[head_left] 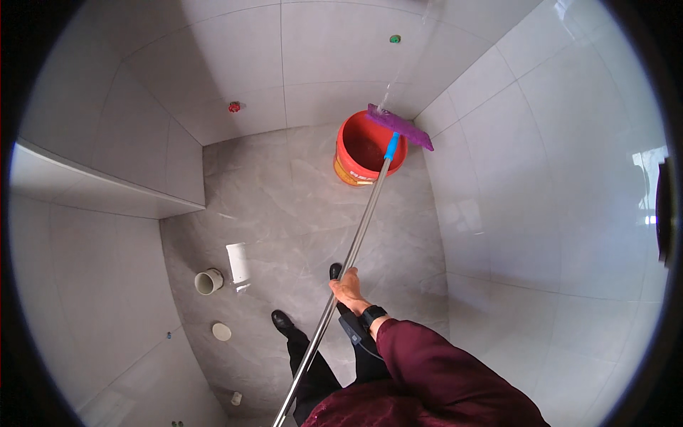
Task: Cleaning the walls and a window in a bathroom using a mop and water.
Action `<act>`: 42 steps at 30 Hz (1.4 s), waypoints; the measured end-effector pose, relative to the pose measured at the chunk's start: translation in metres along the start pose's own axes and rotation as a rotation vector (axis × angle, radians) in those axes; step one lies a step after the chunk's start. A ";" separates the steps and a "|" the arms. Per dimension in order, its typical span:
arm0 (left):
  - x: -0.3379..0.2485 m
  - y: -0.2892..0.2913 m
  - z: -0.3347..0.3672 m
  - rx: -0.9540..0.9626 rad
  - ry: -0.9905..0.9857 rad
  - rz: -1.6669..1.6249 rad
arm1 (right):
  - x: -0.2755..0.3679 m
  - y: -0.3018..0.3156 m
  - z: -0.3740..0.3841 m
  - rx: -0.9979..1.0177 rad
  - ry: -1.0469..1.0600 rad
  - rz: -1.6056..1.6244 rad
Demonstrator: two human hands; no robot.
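My right hand (347, 287) is closed around the metal pole of a flat mop (368, 211), about halfway along it. The pole runs from the lower edge up to a blue connector (392, 146) and a purple mop head (405, 130). That head lies tilted over the right rim of a red bucket (346, 158), under a thin stream of water (388, 92) falling from above. The inside of the bucket is partly in shadow. My left hand is out of view, and the pole's lower end runs out of the picture.
White pipe pieces, one upright (208, 282) and one with a longer side showing (238, 262), stand on the grey tiled floor (263, 185) at left. A round cover (221, 331) is nearby. Red (234, 107) and green (395, 39) plugs dot the far wall; a ledge (107, 181) juts out left.
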State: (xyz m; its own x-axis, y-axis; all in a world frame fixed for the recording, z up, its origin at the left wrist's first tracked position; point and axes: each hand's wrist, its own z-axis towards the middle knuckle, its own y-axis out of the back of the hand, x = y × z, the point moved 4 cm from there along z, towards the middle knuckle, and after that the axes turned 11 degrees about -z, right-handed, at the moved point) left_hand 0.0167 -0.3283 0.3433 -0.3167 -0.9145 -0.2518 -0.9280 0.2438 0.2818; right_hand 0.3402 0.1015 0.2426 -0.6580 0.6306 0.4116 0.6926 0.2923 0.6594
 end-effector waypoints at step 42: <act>-0.028 0.007 -0.005 0.020 -0.044 0.025 | -0.007 -0.018 -0.003 -0.066 0.127 -0.072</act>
State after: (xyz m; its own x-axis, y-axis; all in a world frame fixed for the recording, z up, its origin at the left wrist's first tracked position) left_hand 0.0202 -0.3023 0.3574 -0.3476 -0.8931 -0.2856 -0.9233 0.2729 0.2703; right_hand 0.3309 0.0897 0.2299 -0.7406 0.5120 0.4352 0.6240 0.2836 0.7282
